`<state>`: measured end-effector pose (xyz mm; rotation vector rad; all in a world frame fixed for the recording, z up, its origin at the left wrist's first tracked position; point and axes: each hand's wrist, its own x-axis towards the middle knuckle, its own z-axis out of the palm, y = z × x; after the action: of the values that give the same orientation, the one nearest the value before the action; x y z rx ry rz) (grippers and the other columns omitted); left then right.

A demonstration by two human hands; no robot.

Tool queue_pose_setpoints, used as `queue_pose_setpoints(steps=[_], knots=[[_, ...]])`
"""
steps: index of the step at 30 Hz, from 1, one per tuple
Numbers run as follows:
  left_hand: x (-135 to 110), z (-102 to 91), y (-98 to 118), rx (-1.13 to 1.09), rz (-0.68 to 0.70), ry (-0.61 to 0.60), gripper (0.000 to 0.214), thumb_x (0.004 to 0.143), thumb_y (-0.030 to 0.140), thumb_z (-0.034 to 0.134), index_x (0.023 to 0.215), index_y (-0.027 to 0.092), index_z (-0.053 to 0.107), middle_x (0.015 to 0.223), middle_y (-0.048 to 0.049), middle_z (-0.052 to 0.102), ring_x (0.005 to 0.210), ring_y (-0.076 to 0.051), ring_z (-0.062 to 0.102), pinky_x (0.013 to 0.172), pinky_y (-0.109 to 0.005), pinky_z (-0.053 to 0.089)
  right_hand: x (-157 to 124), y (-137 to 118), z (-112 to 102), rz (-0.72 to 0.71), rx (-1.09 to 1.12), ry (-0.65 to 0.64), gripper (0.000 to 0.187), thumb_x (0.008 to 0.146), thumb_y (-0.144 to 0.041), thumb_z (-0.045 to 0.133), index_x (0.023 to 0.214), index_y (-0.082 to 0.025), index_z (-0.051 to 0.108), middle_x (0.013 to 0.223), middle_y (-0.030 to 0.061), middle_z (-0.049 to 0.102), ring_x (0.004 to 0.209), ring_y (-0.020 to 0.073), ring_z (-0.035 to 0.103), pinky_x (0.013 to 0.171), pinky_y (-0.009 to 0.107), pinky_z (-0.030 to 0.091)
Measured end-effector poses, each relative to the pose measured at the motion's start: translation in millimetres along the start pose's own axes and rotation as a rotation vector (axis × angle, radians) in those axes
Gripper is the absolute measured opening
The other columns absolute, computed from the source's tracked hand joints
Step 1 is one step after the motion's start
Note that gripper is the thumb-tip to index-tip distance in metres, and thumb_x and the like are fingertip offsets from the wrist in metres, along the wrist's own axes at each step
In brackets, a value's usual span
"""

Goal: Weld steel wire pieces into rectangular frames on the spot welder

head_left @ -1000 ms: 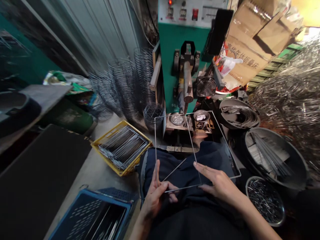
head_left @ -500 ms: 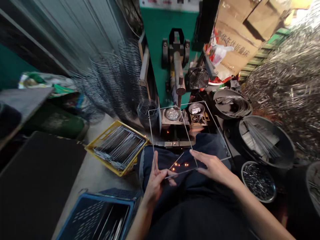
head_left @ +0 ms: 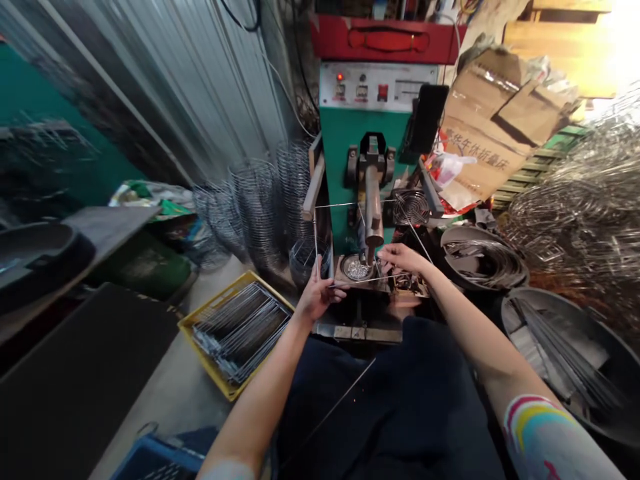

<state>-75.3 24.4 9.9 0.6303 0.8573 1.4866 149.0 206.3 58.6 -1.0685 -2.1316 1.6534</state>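
Note:
A thin rectangular wire frame stands tilted up against the green welding machine, under its brown electrode arm. My left hand is closed on the frame's left near corner. My right hand pinches the frame's near edge just right of the electrode tip. A small round dish of shiny metal bits sits on the machine's ledge between my hands. A loose thin wire lies slanted across my dark-trousered lap.
A yellow crate of wire frames sits on the floor at left, a blue crate nearer. Coiled wire baskets stand by the wall. Dark tubs of rods and a heap of wire fill the right. Cardboard leans behind.
Both hands have carried the wire frame off my lap, forward and up to the machine's electrode. My arms are now stretched out and the view has tipped upward.

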Motion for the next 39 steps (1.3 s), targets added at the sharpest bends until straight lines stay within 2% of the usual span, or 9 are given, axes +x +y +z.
queue_pose_setpoints(steps=[4, 8, 11, 14, 23, 30, 34, 37, 39], knots=[[11, -4.2, 9, 0.019, 0.028, 0.025, 0.092, 0.088, 0.011, 0.053, 0.155, 0.027, -0.008, 0.084, -0.0103, 0.077, 0.061, -0.019, 0.072, 0.051, -0.023, 0.054, 31, -5, 10, 0.031, -0.093, -0.075, 0.039, 0.087, -0.054, 0.063, 0.076, -0.017, 0.055, 0.055, -0.0021, 0.06, 0.044, 0.0124, 0.062, 0.035, 0.015, 0.043], [10, -8.9, 14, -0.002, 0.023, 0.043, 0.09, 0.087, 0.012, 0.055, 0.156, 0.027, -0.001, 0.084, -0.0088, 0.077, 0.06, -0.018, 0.072, 0.051, -0.023, 0.053, 34, -14, 17, -0.037, -0.159, -0.088, 0.033, 0.086, -0.045, 0.064, 0.071, -0.016, 0.055, 0.048, -0.0051, 0.054, 0.038, 0.0113, 0.058, 0.033, 0.015, 0.04], [10, -12.0, 16, -0.013, 0.019, 0.074, 0.085, 0.087, 0.012, 0.056, 0.156, 0.02, 0.007, 0.084, -0.0122, 0.076, 0.059, -0.019, 0.071, 0.051, -0.024, 0.054, 34, -22, 19, -0.059, -0.208, -0.057, 0.031, 0.086, -0.039, 0.062, 0.066, -0.016, 0.054, 0.042, -0.0062, 0.048, 0.035, 0.0101, 0.052, 0.034, 0.016, 0.038], [11, -14.3, 15, -0.012, 0.032, 0.082, 0.081, 0.087, 0.012, 0.055, 0.156, 0.016, 0.011, 0.085, -0.0147, 0.076, 0.059, -0.018, 0.07, 0.051, -0.024, 0.053, 37, -26, 20, -0.096, -0.191, -0.056, 0.029, 0.084, -0.04, 0.062, 0.069, -0.018, 0.051, 0.043, -0.0069, 0.049, 0.035, 0.009, 0.049, 0.035, 0.016, 0.038], [15, -18.4, 14, -0.039, 0.043, 0.084, 0.089, 0.087, 0.012, 0.055, 0.156, 0.023, 0.0, 0.085, -0.0109, 0.077, 0.059, -0.018, 0.071, 0.05, -0.022, 0.052, 44, -25, 19, -0.193, -0.189, -0.099, 0.032, 0.084, -0.043, 0.059, 0.068, -0.02, 0.043, 0.043, -0.0082, 0.044, 0.034, 0.0082, 0.045, 0.037, 0.017, 0.036], [14, -23.9, 15, 0.015, 0.007, 0.067, 0.093, 0.087, 0.016, 0.058, 0.156, 0.027, -0.004, 0.086, -0.0097, 0.077, 0.06, -0.019, 0.071, 0.053, -0.026, 0.054, 52, -17, 23, -0.17, -0.288, -0.08, 0.024, 0.086, -0.033, 0.054, 0.068, -0.017, 0.053, 0.053, -0.0023, 0.056, 0.041, 0.0107, 0.05, 0.042, 0.02, 0.04], [16, -23.4, 16, 0.035, 0.013, 0.083, 0.094, 0.087, 0.018, 0.06, 0.155, 0.029, -0.004, 0.084, -0.009, 0.077, 0.059, -0.019, 0.071, 0.052, -0.026, 0.053, 48, -11, 7, -0.155, -0.443, 0.137, 0.016, 0.083, -0.029, 0.061, 0.076, -0.015, 0.061, 0.073, 0.0046, 0.066, 0.07, 0.0185, 0.063, 0.062, 0.023, 0.048], [16, -19.6, 17, 0.019, 0.029, 0.086, 0.094, 0.087, 0.017, 0.059, 0.155, 0.028, -0.005, 0.083, -0.0083, 0.076, 0.059, -0.019, 0.071, 0.052, -0.025, 0.054, 24, -8, -16, -0.098, -0.551, 0.507, 0.027, 0.084, -0.033, 0.061, 0.104, -0.015, 0.062, 0.111, 0.014, 0.065, 0.108, 0.0269, 0.057, 0.083, 0.03, 0.047], [9, -15.7, 15, 0.001, 0.035, 0.083, 0.096, 0.087, 0.017, 0.059, 0.155, 0.03, -0.006, 0.082, -0.0068, 0.076, 0.058, -0.018, 0.071, 0.053, -0.026, 0.055, 1, -5, -28, -0.03, -0.577, 0.697, 0.036, 0.086, -0.037, 0.058, 0.114, -0.014, 0.058, 0.121, 0.019, 0.06, 0.113, 0.029, 0.054, 0.087, 0.035, 0.046]])
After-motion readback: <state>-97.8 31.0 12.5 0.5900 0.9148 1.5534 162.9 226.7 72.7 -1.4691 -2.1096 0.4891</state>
